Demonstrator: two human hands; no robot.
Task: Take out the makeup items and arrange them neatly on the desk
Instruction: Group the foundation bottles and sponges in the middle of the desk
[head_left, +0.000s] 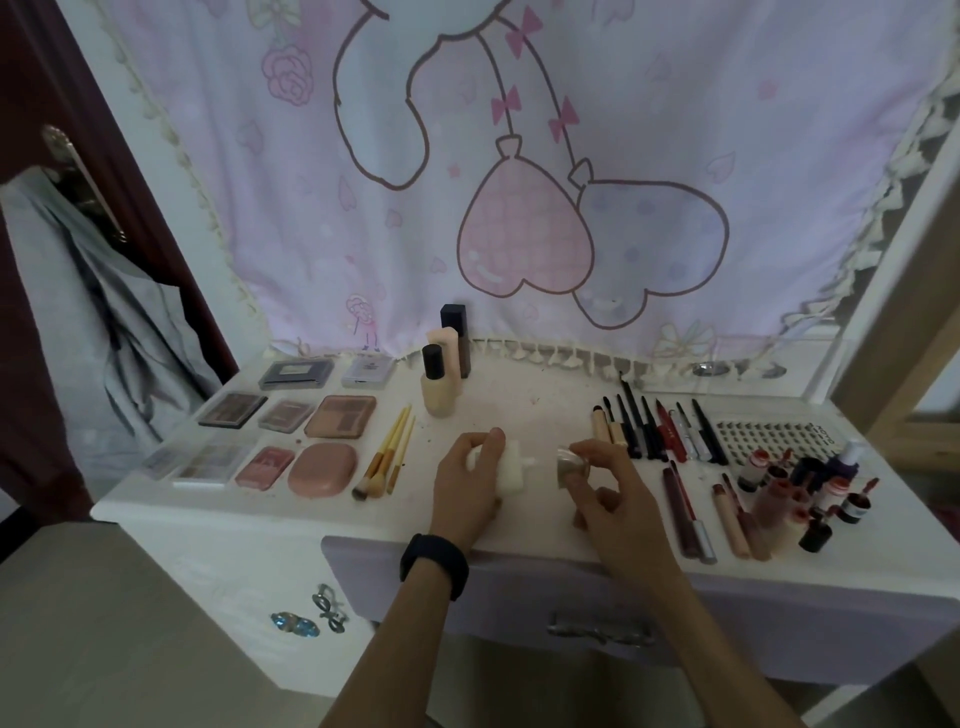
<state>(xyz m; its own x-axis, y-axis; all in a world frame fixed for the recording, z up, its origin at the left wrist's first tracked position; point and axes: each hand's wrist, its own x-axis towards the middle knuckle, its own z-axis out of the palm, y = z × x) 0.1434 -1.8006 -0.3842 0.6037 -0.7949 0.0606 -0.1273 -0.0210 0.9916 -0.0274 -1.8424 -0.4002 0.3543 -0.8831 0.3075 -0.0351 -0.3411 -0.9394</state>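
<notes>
Makeup items are mostly out already, grouped on the white desk top: flat pink and brown palettes at left, wooden-handled brushes beside them, upright beige foundation bottles w/ black caps at the back, dark pencils and liners in a row, and small red-brown lip bottles and tubes at far right. At centre front our left hand curls its fingers round a small white plastic bottle, nozzle pointing right; can't tell if it touches the desk. Our right hand pinches a round silver cap btwn thumb and fingertips, just beside the nozzle but apart. We're prob. capping it. Next: line cap up w/ nozzle, press on, then stand the bottle near the foundation bottles.
</notes>
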